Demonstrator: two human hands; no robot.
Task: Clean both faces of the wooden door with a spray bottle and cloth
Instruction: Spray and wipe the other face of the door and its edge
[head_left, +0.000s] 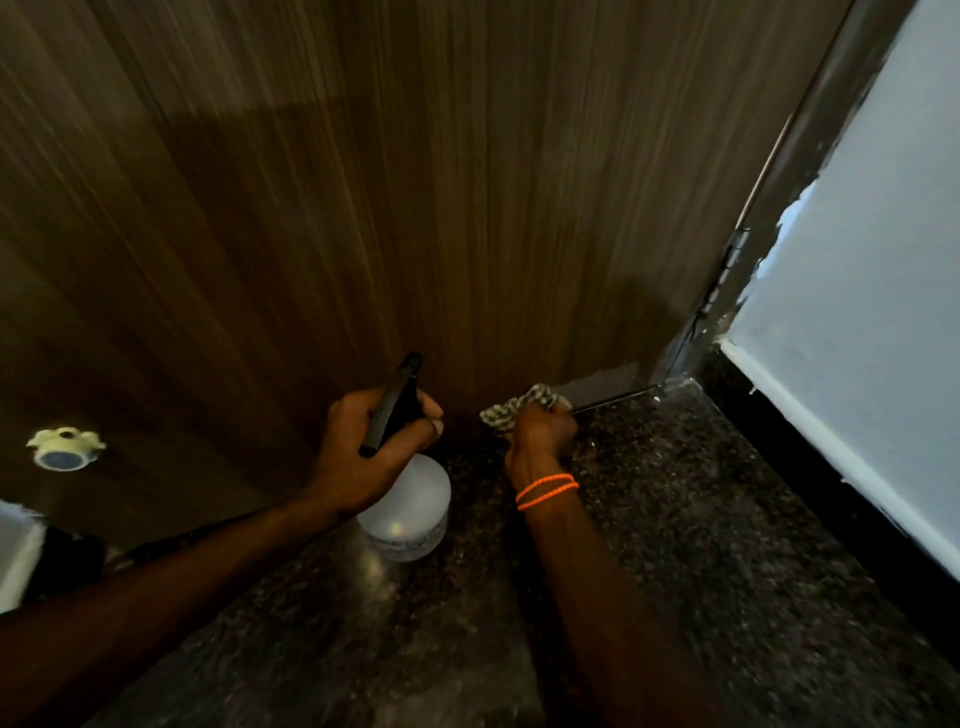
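Surroundings: dark speckled stone floor (675, 519) fills the near half; pale blue wall (857, 260) on the right with a white skirting strip along its base; grey door frame (769, 218) runs between wall and door, hinge partly visible on it
Door: wooden door (363, 182) takes up the whole far and left side, vertical grain, lower part in shadow
Left clutter: pale round door stopper (65, 448) on the door's lower left; white-and-black object at the far-left edge, too cut off to identify
Obstruction: both forearms cross the near floor; left hand covers the bottle's neck, right hand covers most of the cloth
Left hand: left hand (371, 447) wrapped round the top of the spray bottle (410, 499), fingers clenched on the neck below the black trigger head; the nozzle points up toward the door; translucent white body hangs below the palm, just above the floor
Right hand: right hand (540, 434) with fingers bunched, grasping the cloth (519, 408); orange bands on the wrist
Cloth position: checked cloth sticks out past the fingertips on the far side, pressed at the door's bottom edge near the hinge corner, right where door meets floor
Spacing: bottle and cloth close, not touching
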